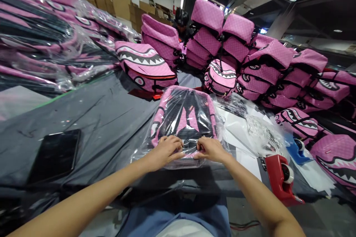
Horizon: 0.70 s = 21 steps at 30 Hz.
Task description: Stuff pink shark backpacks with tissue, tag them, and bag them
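A pink and black backpack (169, 109) lies on the table in front of me inside a clear plastic bag (146, 144), its strap side up. At its near edge, my left hand (167, 150) presses down with curled fingers, gripping the clear film. My right hand (210, 149) is closed on the film a little to the right, thumb toward the near rim. Both hands rest at the backpack's bottom end, a short gap between them. The fingertips are partly hidden, so how much film each one pinches is unclear.
A black phone (55, 152) lies at left. To the right are a red tape dispenser (278, 179), a blue tape dispenser (297, 150) and clear plastic bags (263, 133). Pink backpacks (207, 14) are stacked behind; wrapped ones (41, 40) pile up left. A person (181, 22) is beyond.
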Tool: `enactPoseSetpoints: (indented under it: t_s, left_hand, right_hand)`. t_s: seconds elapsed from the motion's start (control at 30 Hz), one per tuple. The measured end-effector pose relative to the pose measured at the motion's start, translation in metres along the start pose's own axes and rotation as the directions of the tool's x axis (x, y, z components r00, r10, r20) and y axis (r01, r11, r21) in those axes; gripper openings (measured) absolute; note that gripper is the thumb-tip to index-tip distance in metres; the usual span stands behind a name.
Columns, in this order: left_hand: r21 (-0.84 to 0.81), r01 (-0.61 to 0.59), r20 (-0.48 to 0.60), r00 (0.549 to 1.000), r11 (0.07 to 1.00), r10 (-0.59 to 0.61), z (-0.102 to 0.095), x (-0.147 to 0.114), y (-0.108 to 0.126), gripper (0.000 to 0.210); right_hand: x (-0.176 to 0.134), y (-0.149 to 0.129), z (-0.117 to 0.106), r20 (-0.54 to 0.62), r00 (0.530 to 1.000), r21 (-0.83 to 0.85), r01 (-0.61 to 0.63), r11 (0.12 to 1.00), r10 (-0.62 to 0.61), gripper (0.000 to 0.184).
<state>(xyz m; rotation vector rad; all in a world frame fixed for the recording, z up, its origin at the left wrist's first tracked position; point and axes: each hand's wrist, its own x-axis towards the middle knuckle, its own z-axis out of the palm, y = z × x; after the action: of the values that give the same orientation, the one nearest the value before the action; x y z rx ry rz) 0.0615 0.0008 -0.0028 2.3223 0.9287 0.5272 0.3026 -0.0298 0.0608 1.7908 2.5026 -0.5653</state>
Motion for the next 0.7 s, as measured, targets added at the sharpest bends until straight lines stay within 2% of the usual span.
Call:
enactPoseSetpoints:
  t_s: [0.07, 0.13, 0.23, 0.33, 0.4, 0.47, 0.53, 0.57, 0.6, 0.63, 0.7]
  left_hand:
    - [0.167, -0.086, -0.064, 0.993, 0.982, 0.098, -0.012, -0.015, -0.011, 0.025]
    - [0.255, -0.077, -0.124, 0.986, 0.964, 0.111, -0.023, -0.031, -0.029, 0.026]
    - [0.213, 0.031, -0.167, 0.986, 0.977, 0.005, -0.032, -0.046, -0.054, 0.031]
    - [0.143, 0.1, -0.178, 0.981, 0.985, -0.074, -0.03, -0.047, -0.066, 0.034]
    - [0.118, 0.115, -0.167, 0.981, 0.986, -0.094, -0.026, -0.042, -0.065, 0.035]
    - [0.111, 0.117, -0.139, 0.985, 0.987, -0.101, -0.024, -0.038, -0.061, 0.033]
    - [0.106, 0.094, -0.11, 0.991, 0.99, -0.082, -0.026, -0.035, -0.056, 0.032]
    - [0.102, 0.077, -0.101, 0.993, 0.992, -0.066, -0.027, -0.034, -0.054, 0.032]
    - [0.095, 0.06, -0.093, 0.994, 0.994, -0.051, -0.029, -0.033, -0.052, 0.032]
    - [0.084, 0.046, -0.087, 0.995, 0.995, -0.038, -0.03, -0.033, -0.051, 0.032]
    - [0.056, 0.037, -0.092, 0.995, 0.998, -0.032, -0.03, -0.033, -0.05, 0.032]
  right_hand:
    - [0.002, 0.004, -0.004, 0.028, 0.999, -0.001, 0.033, 0.999, -0.033, 0.032]
    - [0.001, 0.008, -0.001, -0.006, 0.998, -0.011, 0.058, 0.998, -0.058, 0.028]
    - [0.0, 0.009, 0.011, -0.111, 0.992, -0.05, 0.053, 0.997, -0.059, 0.019]
    - [-0.004, 0.006, 0.023, -0.217, 0.974, -0.05, 0.049, 0.998, -0.059, 0.014]
    - [-0.016, 0.007, 0.026, -0.293, 0.951, 0.048, 0.123, 0.991, -0.103, 0.009]
    - [-0.04, 0.015, 0.025, -0.417, 0.901, 0.182, 0.213, 0.96, -0.121, 0.013]
    - [-0.079, 0.036, 0.023, -0.594, 0.805, 0.264, 0.187, 0.946, 0.007, 0.023]
    - [-0.104, 0.051, 0.022, -0.685, 0.716, 0.281, 0.088, 0.956, 0.135, 0.027]
    - [-0.131, 0.07, 0.021, -0.76, 0.59, 0.301, -0.051, 0.952, 0.272, 0.031]
    - [-0.161, 0.092, 0.021, -0.787, 0.478, 0.329, -0.212, 0.92, 0.391, 0.035]
    - [-0.223, 0.141, 0.021, -0.809, 0.276, 0.328, -0.52, 0.788, 0.519, 0.039]
